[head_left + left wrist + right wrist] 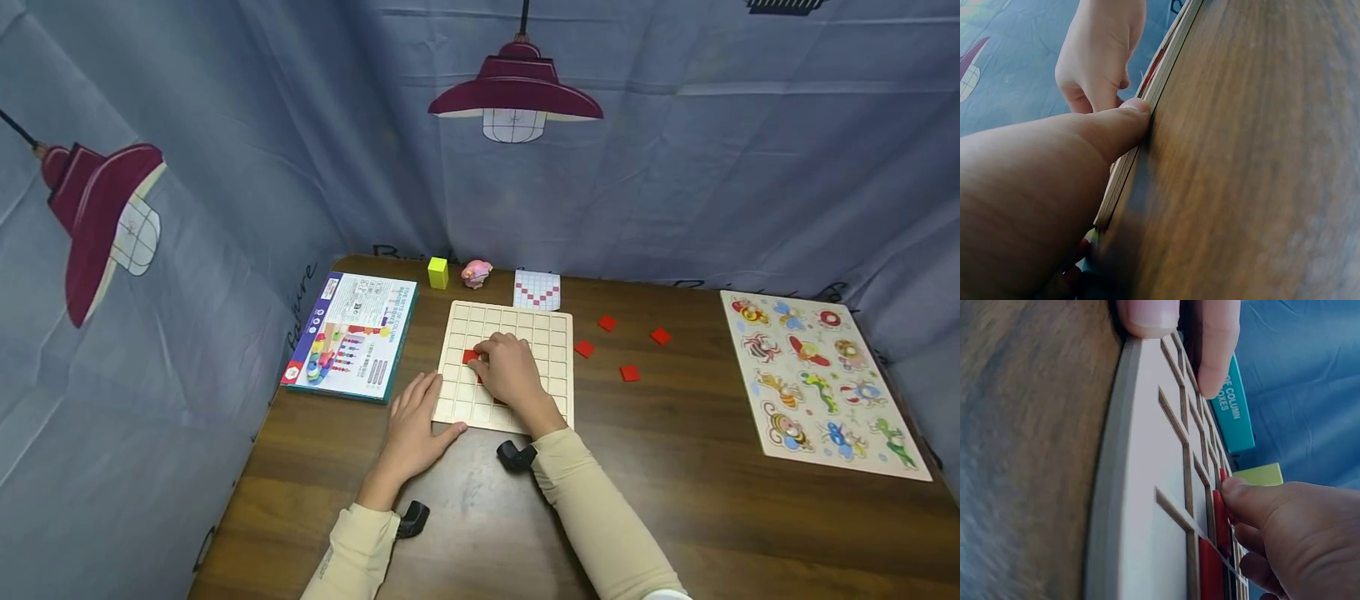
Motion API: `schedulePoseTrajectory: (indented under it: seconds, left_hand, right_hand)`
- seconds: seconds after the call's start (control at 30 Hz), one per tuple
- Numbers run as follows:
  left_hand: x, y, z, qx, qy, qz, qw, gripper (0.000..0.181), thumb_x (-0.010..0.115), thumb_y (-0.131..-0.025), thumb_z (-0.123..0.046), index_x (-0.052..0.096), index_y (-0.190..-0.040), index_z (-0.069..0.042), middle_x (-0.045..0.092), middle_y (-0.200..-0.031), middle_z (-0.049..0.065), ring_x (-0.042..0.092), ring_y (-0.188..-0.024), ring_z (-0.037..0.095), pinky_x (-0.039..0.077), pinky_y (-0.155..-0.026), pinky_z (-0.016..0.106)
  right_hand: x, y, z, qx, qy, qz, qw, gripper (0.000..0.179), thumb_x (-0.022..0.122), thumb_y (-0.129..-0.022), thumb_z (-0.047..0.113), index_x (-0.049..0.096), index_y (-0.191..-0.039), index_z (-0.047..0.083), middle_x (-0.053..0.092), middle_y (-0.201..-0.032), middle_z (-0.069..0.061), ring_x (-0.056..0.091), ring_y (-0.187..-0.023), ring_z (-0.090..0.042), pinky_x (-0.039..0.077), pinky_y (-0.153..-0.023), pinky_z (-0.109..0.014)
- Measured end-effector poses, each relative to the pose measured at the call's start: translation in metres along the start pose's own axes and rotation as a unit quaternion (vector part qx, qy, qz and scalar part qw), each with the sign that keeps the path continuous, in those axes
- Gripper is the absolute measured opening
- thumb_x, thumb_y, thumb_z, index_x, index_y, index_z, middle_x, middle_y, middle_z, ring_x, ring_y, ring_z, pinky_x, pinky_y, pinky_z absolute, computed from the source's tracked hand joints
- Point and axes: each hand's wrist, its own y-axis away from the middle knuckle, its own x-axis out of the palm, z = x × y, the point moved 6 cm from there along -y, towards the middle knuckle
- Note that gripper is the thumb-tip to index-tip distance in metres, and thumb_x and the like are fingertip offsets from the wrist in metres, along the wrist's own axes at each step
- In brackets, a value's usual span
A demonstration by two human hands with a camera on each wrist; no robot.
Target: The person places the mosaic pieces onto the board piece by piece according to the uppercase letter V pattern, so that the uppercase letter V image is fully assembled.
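A pale wooden grid board lies on the table, divided into small squares. My left hand rests at its lower left corner, fingers straight along the left side and thumb against the front edge. Over the board's middle, my right hand has its fingers curled, pinching a red square tile at a left-hand cell. In the right wrist view, the thumb touches that tile, and another red tile sits in a nearer cell. My right palm partly hides the tiles beneath it in the head view.
Several loose red tiles lie right of the board. Behind it are a pattern card, a pink figurine and a yellow block. A flat box lies left, an animal puzzle board far right.
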Motion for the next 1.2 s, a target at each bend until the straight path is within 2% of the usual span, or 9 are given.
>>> schedulePoseTrajectory:
  seconds: [0.17, 0.33, 0.53, 0.63, 0.73, 0.87, 0.97, 1.07, 1.2]
  left_hand:
    - [0.0, 0.0, -0.001, 0.005, -0.002, -0.005, 1.0, 0.089, 0.077, -0.088, -0.047, 0.039, -0.156, -0.004, 0.039, -0.162, 0.014, 0.028, -0.154, 0.036, 0.025, -0.119, 0.064]
    - [0.003, 0.001, -0.004, 0.013, 0.01, -0.002, 0.9999, 0.089, 0.077, -0.088, -0.046, 0.039, -0.156, -0.003, 0.039, -0.161, 0.016, 0.028, -0.153, 0.037, 0.024, -0.119, 0.065]
    - [0.005, 0.001, -0.002, 0.011, 0.013, -0.004, 0.9998, 0.089, 0.077, -0.088, -0.045, 0.039, -0.156, -0.004, 0.038, -0.162, 0.015, 0.027, -0.154, 0.036, 0.023, -0.12, 0.064]
    - [0.004, 0.002, -0.001, 0.005, 0.016, -0.004, 0.9998, 0.09, 0.078, -0.087, -0.045, 0.038, -0.156, -0.003, 0.037, -0.163, 0.016, 0.026, -0.154, 0.037, 0.022, -0.12, 0.065]
    - [0.004, 0.003, 0.001, 0.0, 0.014, -0.002, 0.9999, 0.091, 0.078, -0.087, -0.046, 0.038, -0.157, -0.004, 0.037, -0.163, 0.016, 0.026, -0.154, 0.037, 0.023, -0.119, 0.066]
    - [0.003, 0.002, 0.002, -0.002, 0.009, -0.002, 1.0, 0.09, 0.076, -0.088, -0.047, 0.037, -0.158, -0.005, 0.037, -0.163, 0.015, 0.025, -0.155, 0.036, 0.023, -0.119, 0.066]
    - [0.003, 0.003, 0.003, -0.005, 0.009, -0.001, 0.9999, 0.091, 0.076, -0.088, -0.048, 0.037, -0.158, -0.005, 0.037, -0.163, 0.015, 0.025, -0.155, 0.036, 0.022, -0.119, 0.067]
    - [0.003, 0.004, 0.004, -0.006, 0.01, 0.0, 0.9999, 0.091, 0.077, -0.088, -0.047, 0.037, -0.157, -0.005, 0.037, -0.163, 0.015, 0.025, -0.155, 0.036, 0.022, -0.119, 0.066]
    - [0.002, 0.002, 0.005, -0.006, 0.006, 0.0, 1.0, 0.091, 0.077, -0.088, -0.047, 0.037, -0.158, -0.005, 0.037, -0.163, 0.015, 0.025, -0.155, 0.036, 0.022, -0.12, 0.065]
  right_hand:
    - [-0.003, 0.003, -0.003, 0.008, -0.011, 0.001, 0.9999, 0.032, 0.076, -0.092, 0.036, 0.079, -0.114, 0.013, 0.073, -0.1, -0.004, 0.066, -0.093, -0.025, 0.051, -0.087, -0.045]
    - [-0.014, 0.023, -0.023, 0.02, -0.075, -0.021, 0.9967, 0.039, 0.075, -0.093, 0.035, 0.075, -0.123, 0.01, 0.073, -0.107, -0.008, 0.064, -0.098, -0.028, 0.05, -0.09, -0.046]
    - [-0.04, 0.062, -0.082, 0.064, -0.141, -0.093, 0.9835, 0.04, 0.076, -0.092, 0.027, 0.072, -0.124, 0.004, 0.069, -0.1, -0.012, 0.059, -0.094, -0.03, 0.047, -0.083, -0.044]
    - [-0.055, 0.086, -0.117, 0.107, -0.141, -0.132, 0.9753, 0.039, 0.078, -0.091, 0.024, 0.071, -0.122, 0.002, 0.067, -0.102, -0.016, 0.057, -0.096, -0.034, 0.046, -0.082, -0.048]
    - [-0.066, 0.107, -0.15, 0.155, -0.132, -0.157, 0.9663, 0.04, 0.079, -0.09, 0.023, 0.07, -0.121, -0.002, 0.065, -0.105, -0.02, 0.057, -0.101, -0.039, 0.045, -0.089, -0.053]
    - [-0.07, 0.128, -0.184, 0.224, -0.116, -0.156, 0.9551, 0.045, 0.078, -0.091, 0.027, 0.065, -0.12, -0.005, 0.06, -0.106, -0.023, 0.053, -0.108, -0.043, 0.041, -0.098, -0.056]
    - [-0.068, 0.136, -0.197, 0.259, -0.108, -0.134, 0.9505, 0.045, 0.076, -0.093, 0.029, 0.063, -0.118, -0.005, 0.058, -0.107, -0.024, 0.05, -0.111, -0.044, 0.04, -0.099, -0.056]
    - [-0.066, 0.137, -0.202, 0.262, -0.099, -0.117, 0.9529, 0.038, 0.072, -0.095, 0.026, 0.064, -0.117, -0.004, 0.06, -0.108, -0.024, 0.05, -0.111, -0.045, 0.04, -0.097, -0.056]
    - [-0.064, 0.133, -0.201, 0.238, -0.093, -0.115, 0.9599, 0.031, 0.062, -0.096, 0.014, 0.065, -0.122, -0.003, 0.063, -0.11, -0.024, 0.052, -0.109, -0.045, 0.04, -0.095, -0.056]
